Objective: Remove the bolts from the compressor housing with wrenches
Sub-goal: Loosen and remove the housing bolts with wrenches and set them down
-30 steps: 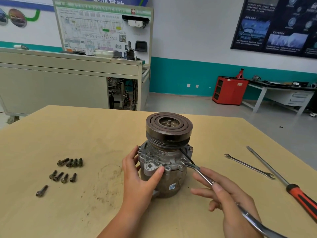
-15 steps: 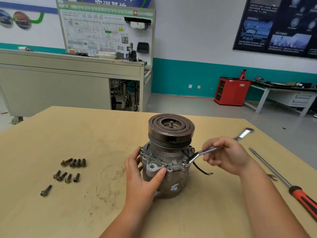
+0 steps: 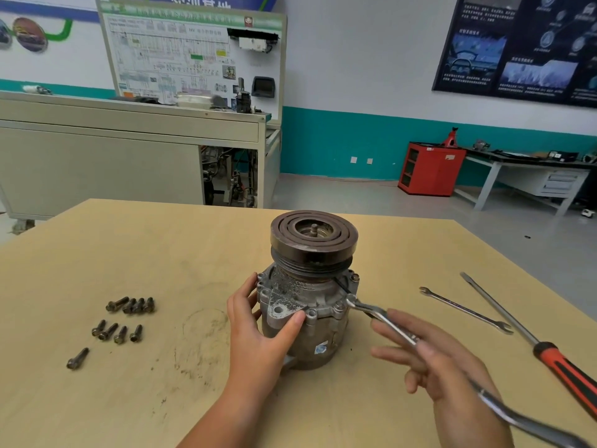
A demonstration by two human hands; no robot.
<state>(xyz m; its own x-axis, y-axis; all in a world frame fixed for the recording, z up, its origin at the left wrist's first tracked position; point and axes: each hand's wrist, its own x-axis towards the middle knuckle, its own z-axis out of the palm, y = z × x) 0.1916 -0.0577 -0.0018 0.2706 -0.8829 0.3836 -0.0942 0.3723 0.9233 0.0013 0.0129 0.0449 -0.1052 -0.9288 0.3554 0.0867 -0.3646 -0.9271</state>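
Observation:
The grey compressor housing point(image 3: 323, 295) stands upright at the middle of the table, with its dark pulley point(image 3: 313, 234) on top. My left hand point(image 3: 258, 331) grips the housing's left side, thumb on the front mounting ear. A steel wrench point(image 3: 368, 309) has its head on a flange bolt at the housing's right side. Its handle runs toward me across my right hand point(image 3: 445, 370), whose fingers are stretched out straight along it. Another bolt point(image 3: 354, 277) sits in the flange further back. Several removed bolts point(image 3: 129, 305) lie on the left of the table.
A second thin wrench point(image 3: 465, 310) and a long screwdriver with a red and black handle point(image 3: 562, 367) lie on the right of the wooden table point(image 3: 161, 253). More loose bolts point(image 3: 116, 333) and a single one point(image 3: 77, 358) lie at the left. A black wire hangs by the wrench head.
Half a second ago my right hand gripped the wrench with its handle pointing to the far right. The handle has swung back toward me and my fingers have straightened. My left hand has stayed put.

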